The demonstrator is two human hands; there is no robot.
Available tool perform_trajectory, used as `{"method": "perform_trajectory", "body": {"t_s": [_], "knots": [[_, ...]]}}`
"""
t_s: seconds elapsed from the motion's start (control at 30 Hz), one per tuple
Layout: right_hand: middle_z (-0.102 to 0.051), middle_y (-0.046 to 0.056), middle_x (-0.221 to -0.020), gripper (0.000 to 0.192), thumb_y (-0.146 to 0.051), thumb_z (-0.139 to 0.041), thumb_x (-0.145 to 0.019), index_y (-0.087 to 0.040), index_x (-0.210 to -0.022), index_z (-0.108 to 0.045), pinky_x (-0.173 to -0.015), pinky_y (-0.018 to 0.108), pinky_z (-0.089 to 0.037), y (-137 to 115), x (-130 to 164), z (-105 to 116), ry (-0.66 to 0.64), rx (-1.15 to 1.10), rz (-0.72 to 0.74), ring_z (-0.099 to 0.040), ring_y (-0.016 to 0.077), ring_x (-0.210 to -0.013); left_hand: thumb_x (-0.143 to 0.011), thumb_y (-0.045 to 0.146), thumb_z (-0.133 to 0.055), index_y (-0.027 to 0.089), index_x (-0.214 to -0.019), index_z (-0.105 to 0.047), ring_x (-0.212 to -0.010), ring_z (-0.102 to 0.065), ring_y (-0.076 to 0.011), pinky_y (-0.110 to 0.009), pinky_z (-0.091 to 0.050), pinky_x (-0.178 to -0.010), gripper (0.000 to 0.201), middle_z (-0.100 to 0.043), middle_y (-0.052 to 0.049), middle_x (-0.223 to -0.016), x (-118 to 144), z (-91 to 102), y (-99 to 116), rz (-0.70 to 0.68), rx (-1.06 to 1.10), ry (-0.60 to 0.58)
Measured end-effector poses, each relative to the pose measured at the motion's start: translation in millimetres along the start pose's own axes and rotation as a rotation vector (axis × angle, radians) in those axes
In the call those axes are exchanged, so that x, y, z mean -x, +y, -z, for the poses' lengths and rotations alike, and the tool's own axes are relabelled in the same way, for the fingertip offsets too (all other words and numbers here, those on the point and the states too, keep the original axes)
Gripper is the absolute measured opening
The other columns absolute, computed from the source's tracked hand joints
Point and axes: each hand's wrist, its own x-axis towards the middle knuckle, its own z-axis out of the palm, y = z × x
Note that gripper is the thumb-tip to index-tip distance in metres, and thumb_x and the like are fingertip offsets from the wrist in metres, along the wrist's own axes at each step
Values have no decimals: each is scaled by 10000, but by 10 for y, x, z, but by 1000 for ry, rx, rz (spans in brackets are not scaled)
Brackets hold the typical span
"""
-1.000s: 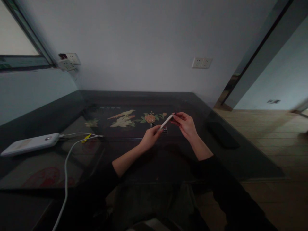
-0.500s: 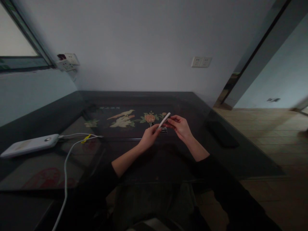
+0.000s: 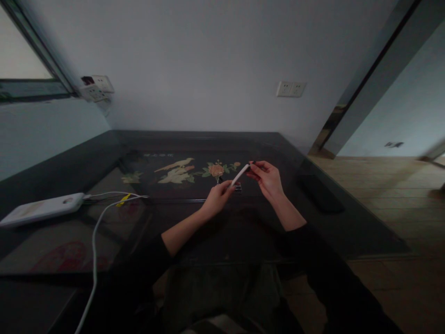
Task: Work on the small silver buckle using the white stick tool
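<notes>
My left hand (image 3: 217, 199) pinches the lower end of a thin white stick-like object (image 3: 240, 175), which slants up to the right. My right hand (image 3: 268, 179) holds its upper end between the fingertips, where a small dark tip shows. Both hands hover just above the dark glass-topped table (image 3: 194, 222), over its bird-and-flower picture (image 3: 181, 171). A small dark item (image 3: 238, 187) lies on the glass right under the stick; what it is cannot be told.
A white power bank (image 3: 41, 208) lies at the table's left with white cables (image 3: 95, 241) running off the front edge. A dark flat object (image 3: 321, 194) rests near the right edge. Wall sockets (image 3: 290, 88) are behind; wooden floor lies to the right.
The right hand slid down toward the stick's middle half a second ago and has now returned to its upper tip. The left hand stays put.
</notes>
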Motion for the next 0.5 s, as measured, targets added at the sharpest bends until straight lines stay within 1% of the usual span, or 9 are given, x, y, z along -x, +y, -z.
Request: {"method": "perform_trajectory", "body": {"t_s": [0.2, 0.33, 0.5], "knots": [[-731, 16, -827, 266, -297, -848, -577, -191, -740, -667, -661, 301, -618, 64, 29, -25, -9, 5, -26, -692, 142, -660, -909, 358, -472, 136, -1139, -637, -553, -379, -109, -202, -283, -507, 359, -403, 35, -601, -3, 2, -25, 13, -5, -7], [-713, -3, -743, 294, -302, -864, -566, -193, -746, -659, -662, 303, -617, 126, 43, -33, -21, -21, -44, -696, 147, -649, -901, 366, -473, 134, -1135, -639, -552, -379, -111, -201, -292, -504, 369, -414, 33, -595, -15, -3, -45, 9, -3, 1], [-701, -12, -676, 325, -299, -888, -502, -186, -705, -661, -639, 286, -616, 135, 63, -64, -31, -55, -88, -685, 140, -606, -897, 358, -480, 112, -1124, -640, -556, -395, -111, -210, -312, -518, 370, -452, 29, -606, -29, -1, -51, -7, 4, 23]]}}
